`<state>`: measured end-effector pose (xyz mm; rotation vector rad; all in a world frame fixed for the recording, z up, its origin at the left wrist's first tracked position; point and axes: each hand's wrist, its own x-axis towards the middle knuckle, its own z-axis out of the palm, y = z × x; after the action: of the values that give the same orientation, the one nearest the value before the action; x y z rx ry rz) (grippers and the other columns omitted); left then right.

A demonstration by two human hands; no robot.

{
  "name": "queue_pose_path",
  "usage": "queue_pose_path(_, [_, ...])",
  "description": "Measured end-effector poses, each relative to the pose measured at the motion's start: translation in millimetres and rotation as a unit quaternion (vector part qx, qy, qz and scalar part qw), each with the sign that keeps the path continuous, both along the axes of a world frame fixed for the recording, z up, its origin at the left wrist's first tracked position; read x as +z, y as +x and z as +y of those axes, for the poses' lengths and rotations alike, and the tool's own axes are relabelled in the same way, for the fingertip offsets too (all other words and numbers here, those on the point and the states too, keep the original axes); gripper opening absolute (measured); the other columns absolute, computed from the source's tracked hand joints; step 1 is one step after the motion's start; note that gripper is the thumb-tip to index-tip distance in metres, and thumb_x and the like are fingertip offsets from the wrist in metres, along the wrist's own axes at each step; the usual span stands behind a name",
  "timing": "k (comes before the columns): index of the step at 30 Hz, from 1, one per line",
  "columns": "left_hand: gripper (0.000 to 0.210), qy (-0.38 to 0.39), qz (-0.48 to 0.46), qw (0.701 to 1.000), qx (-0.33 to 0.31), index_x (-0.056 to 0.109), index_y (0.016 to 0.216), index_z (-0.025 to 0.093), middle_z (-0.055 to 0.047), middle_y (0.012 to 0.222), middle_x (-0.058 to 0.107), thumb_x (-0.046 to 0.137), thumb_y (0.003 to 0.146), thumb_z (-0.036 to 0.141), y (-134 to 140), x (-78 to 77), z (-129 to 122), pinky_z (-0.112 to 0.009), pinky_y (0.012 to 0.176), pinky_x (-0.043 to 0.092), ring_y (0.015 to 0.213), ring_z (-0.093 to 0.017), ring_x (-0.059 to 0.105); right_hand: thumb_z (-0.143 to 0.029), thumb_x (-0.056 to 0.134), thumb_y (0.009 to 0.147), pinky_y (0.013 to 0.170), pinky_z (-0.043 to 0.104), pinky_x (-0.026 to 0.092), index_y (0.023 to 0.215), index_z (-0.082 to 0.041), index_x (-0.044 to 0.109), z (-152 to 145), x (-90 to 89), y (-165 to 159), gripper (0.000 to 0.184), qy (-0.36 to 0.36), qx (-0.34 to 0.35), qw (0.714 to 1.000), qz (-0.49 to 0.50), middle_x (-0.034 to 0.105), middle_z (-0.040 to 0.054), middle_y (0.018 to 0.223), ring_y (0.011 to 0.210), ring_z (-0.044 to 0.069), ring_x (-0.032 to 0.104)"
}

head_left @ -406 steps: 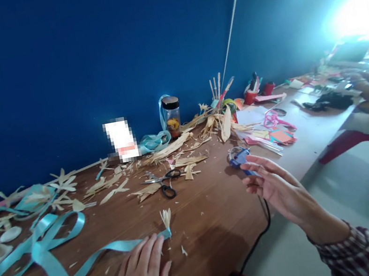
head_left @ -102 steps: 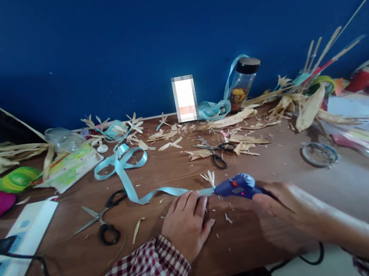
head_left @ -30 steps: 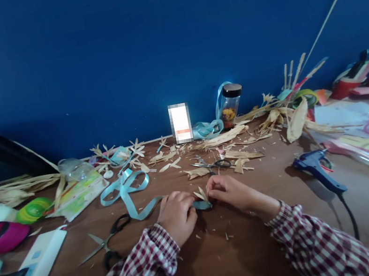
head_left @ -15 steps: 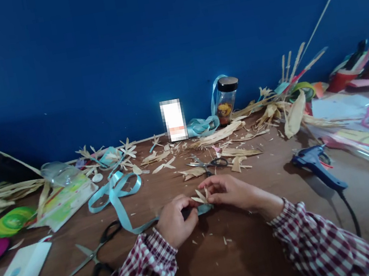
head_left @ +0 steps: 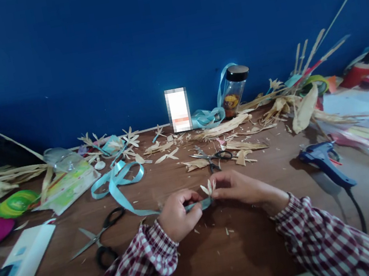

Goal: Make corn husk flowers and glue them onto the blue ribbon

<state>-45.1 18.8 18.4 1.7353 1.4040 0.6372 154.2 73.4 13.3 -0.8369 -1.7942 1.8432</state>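
Observation:
My left hand [head_left: 181, 214] pinches a light blue satin ribbon [head_left: 123, 197], whose length trails off to looped coils at the left. The ribbon's other end reaches a small cream flower of dried husk petals [head_left: 209, 188]. Closed at the base of that flower are the fingertips of my right hand [head_left: 238, 189]. Both hands are close together just above the brown table [head_left: 200, 268]. Left of my left hand lie large black-handled scissors [head_left: 97, 239], blades apart. Beyond my hands rests a smaller pair of scissors [head_left: 212, 156] among husk scraps.
A blue glue gun [head_left: 328, 166] with its cord lies to the right. At the back stands a leaning glass jar [head_left: 235, 90] beside bunched ribbon [head_left: 207, 117]. Dried husks [head_left: 228, 125] litter the far edge. A white power strip [head_left: 21, 266] lies at left.
The camera view has shifted slightly, moving the scene right. The flower now stands more upright and shows more fully between my hands. My left hand still holds the ribbon.

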Motion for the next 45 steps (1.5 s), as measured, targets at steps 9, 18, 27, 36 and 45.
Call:
queue_pose_path(9, [0.022, -0.136, -0.069, 0.988, 0.009, 0.065, 0.071, 0.012, 0.003, 0.051, 0.047, 0.055, 0.064, 0.031, -5.3, -5.5, 2.5, -0.022, 0.05, 0.03, 0.05, -0.01, 0.038, -0.039, 0.058, 0.081, 0.056, 0.021, 0.039, 0.073, -0.014, 0.054, -4.3, 0.1, -3.0, 0.026, -0.056, 0.03, 0.998, -0.026, 0.051, -0.0037, 0.063, 0.055, 0.008, 0.046])
queue_pose_path(18, [0.025, -0.173, -0.107, 0.979, 0.015, 0.068, 0.076, 0.011, 0.004, 0.049, 0.049, 0.056, 0.065, 0.03, -1.4, -8.1, -0.6, -0.022, 0.048, 0.029, 0.048, -0.009, 0.037, -0.034, 0.05, 0.085, 0.055, 0.021, 0.042, 0.07, -0.017, 0.049, -4.7, 4.4, -2.0, 0.023, -0.01, 0.045, 0.996, -0.073, 0.05, -0.0036, 0.061, 0.055, 0.009, 0.048])
queue_pose_path(27, [0.028, -0.188, -0.142, 0.972, 0.004, 0.072, 0.088, 0.013, -0.004, 0.068, 0.07, 0.057, 0.066, 0.022, -5.4, -17.1, -1.8, -0.025, 0.058, 0.045, 0.064, -0.016, 0.06, -0.029, 0.047, 0.087, 0.054, 0.02, 0.041, 0.07, -0.016, 0.05, -4.7, 5.5, -2.6, 0.021, 0.028, 0.056, 0.994, -0.089, 0.051, -0.0033, 0.062, 0.056, 0.009, 0.048])
queue_pose_path(36, [0.034, -0.203, -0.15, 0.968, -0.005, 0.072, 0.095, 0.016, -0.003, 0.068, 0.071, 0.055, 0.067, 0.021, -4.9, -23.5, -6.6, -0.026, 0.061, 0.048, 0.068, -0.018, 0.063, -0.029, 0.046, 0.088, 0.053, 0.021, 0.041, 0.072, -0.016, 0.051, -5.8, 4.4, -2.8, 0.02, 0.043, 0.056, 0.992, -0.108, 0.051, -0.0033, 0.061, 0.055, 0.009, 0.049])
queue_pose_path(45, [0.031, -0.194, -0.155, 0.969, 0.0, 0.073, 0.091, 0.013, -0.005, 0.071, 0.07, 0.059, 0.07, 0.032, -0.6, -13.2, -6.6, -0.028, 0.064, 0.047, 0.069, -0.018, 0.061, -0.023, 0.046, 0.086, 0.053, 0.021, 0.04, 0.071, -0.017, 0.051, -7.5, 3.9, -2.9, 0.017, 0.078, 0.033, 0.988, -0.128, 0.052, -0.0035, 0.059, 0.055, 0.01, 0.051])
